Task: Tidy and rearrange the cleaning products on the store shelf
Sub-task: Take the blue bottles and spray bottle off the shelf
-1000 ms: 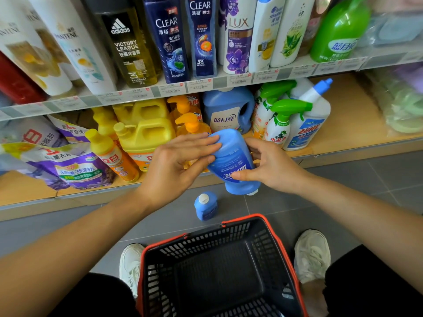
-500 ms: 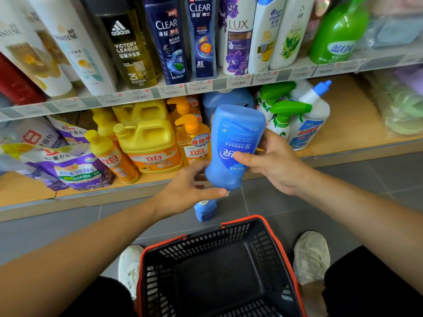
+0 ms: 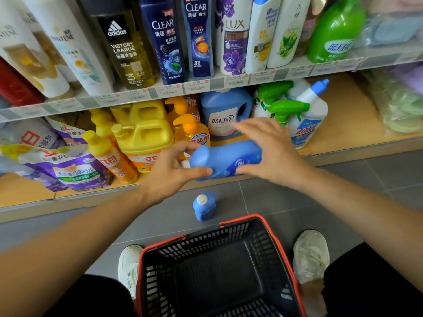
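Now you hold the blue bottle (image 3: 225, 160) sideways before the lower shelf (image 3: 343, 115); left hand (image 3: 169, 170) pinches its neck, right hand (image 3: 274, 152) cups its base; next, likely, stand it upright there.

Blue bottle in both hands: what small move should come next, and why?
Probably tip the blue bottle upright. It lies sideways between the left hand and the right hand, its white cap pointing left, just in front of the lower shelf, where the blue detergent jug stands upright.
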Demonstrator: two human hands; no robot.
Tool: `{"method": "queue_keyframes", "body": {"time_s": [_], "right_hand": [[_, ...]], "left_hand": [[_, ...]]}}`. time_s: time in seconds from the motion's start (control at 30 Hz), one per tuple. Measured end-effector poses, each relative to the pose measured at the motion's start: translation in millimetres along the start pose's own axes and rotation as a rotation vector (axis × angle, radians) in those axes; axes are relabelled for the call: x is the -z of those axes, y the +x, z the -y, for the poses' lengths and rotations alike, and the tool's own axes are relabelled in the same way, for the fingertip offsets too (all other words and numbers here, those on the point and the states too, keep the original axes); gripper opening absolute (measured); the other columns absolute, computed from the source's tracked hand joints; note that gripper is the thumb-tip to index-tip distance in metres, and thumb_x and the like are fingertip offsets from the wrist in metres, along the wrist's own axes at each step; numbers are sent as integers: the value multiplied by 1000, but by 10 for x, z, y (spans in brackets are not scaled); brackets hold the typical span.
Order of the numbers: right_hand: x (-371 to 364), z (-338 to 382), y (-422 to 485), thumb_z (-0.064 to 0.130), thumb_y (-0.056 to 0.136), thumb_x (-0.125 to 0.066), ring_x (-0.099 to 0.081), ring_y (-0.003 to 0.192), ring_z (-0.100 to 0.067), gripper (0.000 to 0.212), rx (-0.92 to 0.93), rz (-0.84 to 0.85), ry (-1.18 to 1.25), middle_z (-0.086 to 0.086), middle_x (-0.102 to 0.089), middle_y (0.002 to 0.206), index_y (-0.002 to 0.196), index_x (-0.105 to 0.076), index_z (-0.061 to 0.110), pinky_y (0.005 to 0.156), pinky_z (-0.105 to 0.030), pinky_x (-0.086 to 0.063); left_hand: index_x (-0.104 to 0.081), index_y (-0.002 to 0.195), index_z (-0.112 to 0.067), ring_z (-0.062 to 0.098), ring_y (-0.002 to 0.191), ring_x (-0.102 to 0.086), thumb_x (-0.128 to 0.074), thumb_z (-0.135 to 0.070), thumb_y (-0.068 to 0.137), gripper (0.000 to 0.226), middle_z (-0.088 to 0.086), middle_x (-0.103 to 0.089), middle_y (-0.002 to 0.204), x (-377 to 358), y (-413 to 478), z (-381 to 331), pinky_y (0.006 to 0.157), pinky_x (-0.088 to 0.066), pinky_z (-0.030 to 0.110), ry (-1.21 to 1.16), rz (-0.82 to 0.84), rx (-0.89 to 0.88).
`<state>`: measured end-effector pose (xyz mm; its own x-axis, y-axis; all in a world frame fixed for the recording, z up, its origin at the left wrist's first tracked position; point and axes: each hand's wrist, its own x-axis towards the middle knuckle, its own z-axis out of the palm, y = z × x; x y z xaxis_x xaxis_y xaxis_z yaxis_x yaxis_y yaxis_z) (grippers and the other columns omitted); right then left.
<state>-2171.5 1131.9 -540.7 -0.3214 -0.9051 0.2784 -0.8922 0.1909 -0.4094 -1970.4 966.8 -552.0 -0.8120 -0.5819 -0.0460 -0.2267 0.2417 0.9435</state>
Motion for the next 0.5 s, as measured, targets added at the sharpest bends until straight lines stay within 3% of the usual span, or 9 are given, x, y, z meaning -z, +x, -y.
{"method": "queue_keyframes", "body": {"time_s": [0.07,0.13,0.2,0.3,0.4,0.5], "right_hand": [[-99,41,-15,45,63,-88,-51,124,-24,92,69,166,-6,2,-59,136,145,-49,29,99,-40,-40],[-190,43,-52,37,66,-88,-60,111,-19,80,-13,318,173,6,-66,124,138,-54,31,89,-37,-49],[-263,12,-97,25,68,-89,-61,99,-15,64,-95,385,357,6,-67,110,125,-60,23,84,-41,-52],[-329,-41,-142,14,69,-90,-58,90,-6,56,-160,382,568,7,-64,103,114,-59,24,81,-32,-52],[-401,-47,-163,14,70,-89,-63,100,-22,59,-187,361,621,-2,-65,109,120,-58,18,86,-46,-54],[-468,-14,-203,20,69,-88,-61,94,-23,58,-177,249,551,4,-63,103,117,-55,23,81,-52,-52]], "left_hand": [[-72,110,-18,19,104,-67,-92,-18,70,45,2,-71,109,-62,-24,-28,95,-54,46,92,30,-50],[-73,112,-15,17,101,-69,-92,-17,70,46,2,-73,108,-129,-49,-42,93,-56,41,104,50,-69],[-72,111,-13,20,94,-70,-89,-14,72,43,4,-72,106,-140,-67,-43,86,-60,38,40,37,-48],[-72,108,-10,16,83,-68,-83,-10,77,32,3,-72,103,-108,-76,-60,80,-61,31,-67,49,-59],[-74,107,-8,11,85,-67,-82,-9,79,29,7,-73,103,-119,-61,-76,83,-59,30,-33,6,-91],[-76,99,-16,8,78,-65,-86,-16,76,25,5,-73,89,-130,-28,-49,75,-54,21,78,-111,-144]]}}
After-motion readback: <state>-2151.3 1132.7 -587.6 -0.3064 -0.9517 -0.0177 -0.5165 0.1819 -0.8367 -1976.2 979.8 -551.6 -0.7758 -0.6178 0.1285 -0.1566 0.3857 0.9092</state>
